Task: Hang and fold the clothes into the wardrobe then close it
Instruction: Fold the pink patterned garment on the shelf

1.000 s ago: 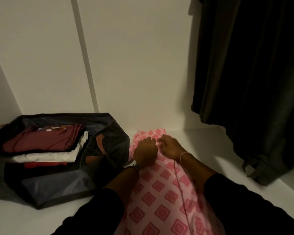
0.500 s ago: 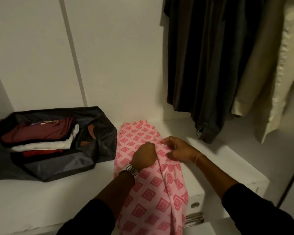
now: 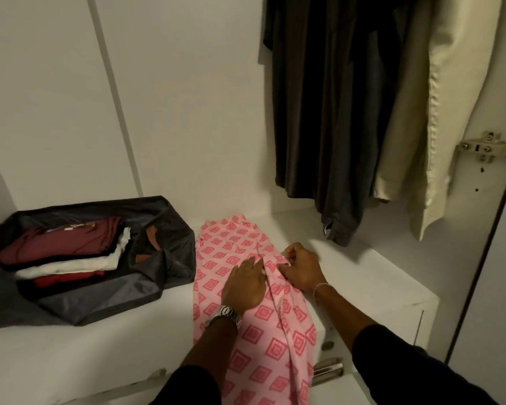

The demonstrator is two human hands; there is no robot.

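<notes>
Nearest: 2 dark sleeves reach in from the bottom edge. A metal drawer handle (image 3: 327,371) shows under the shelf lip, just right of the hanging cloth.

The pink patterned garment (image 3: 234,252) lies lengthwise on the white shelf (image 3: 362,276), its near end draping over the front edge and down past the drawer front.

Left hand (image 3: 244,285), wristwatch (image 3: 227,314) at the wrist, rests palm down on the garment with fingers straight and flat, pressing the fabric along a central fold. Right hand (image 3: 301,267), thin bracelet (image 3: 320,286) at the wrist, sits just beside it, fingers curled and pinching a ridge of the pink cloth. The 2 hands nearly touch at the fold.

Left of the garment, touching its edge or nearly so: an open dark fabric bag (image 3: 164,276) on the same shelf. Inside, a stack of folded clothes (image 3: 70,255): maroon on top, white beneath, red at the bottom.

Farther back, right: dark hanging garments (image 3: 327,112), hems clear of the shelf, then a cream garment (image 3: 438,112). A metal hinge (image 3: 485,150) is fixed on the right side panel. White back panels behind.
</notes>
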